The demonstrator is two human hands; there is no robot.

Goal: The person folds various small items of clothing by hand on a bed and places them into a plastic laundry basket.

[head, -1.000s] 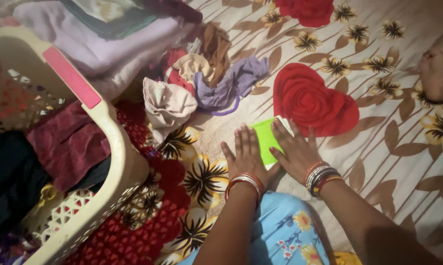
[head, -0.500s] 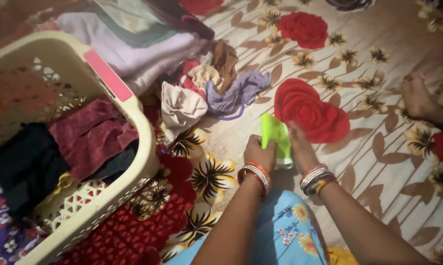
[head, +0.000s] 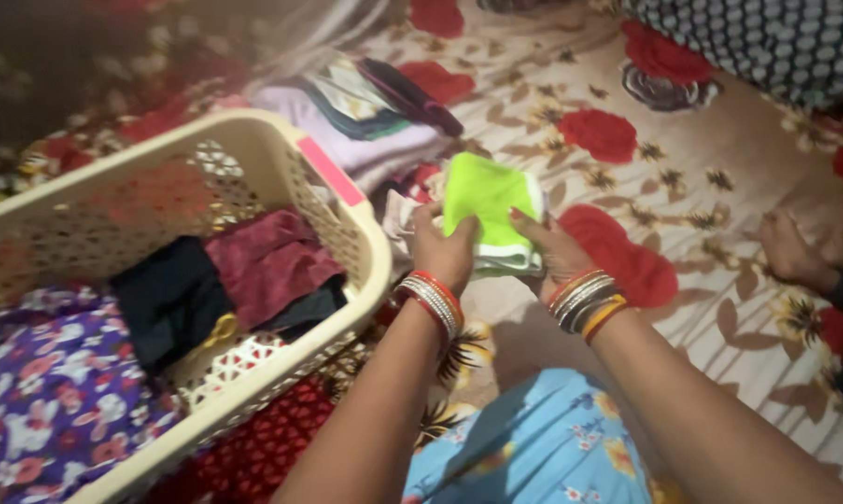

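Head view. Both hands hold a small folded bright-green cloth with a white edge raised above the beige bedsheet printed with red roses and dark flowers. The left hand, bangled in red and silver at the wrist, has its grip clenched on the cloth's left lower side, thumb lying on the green face. The right hand, wearing silver and orange bangles, grasps the cloth's right lower edge, fingers pressed to the fabric. Just left of the hands stands a cream plastic laundry basket with a perforated wall and a pink strip on its rim; inside lie a maroon garment and a black garment. Behind the cloth sits a stack of folded clothes. Another person's foot rests on the sheet at far right.
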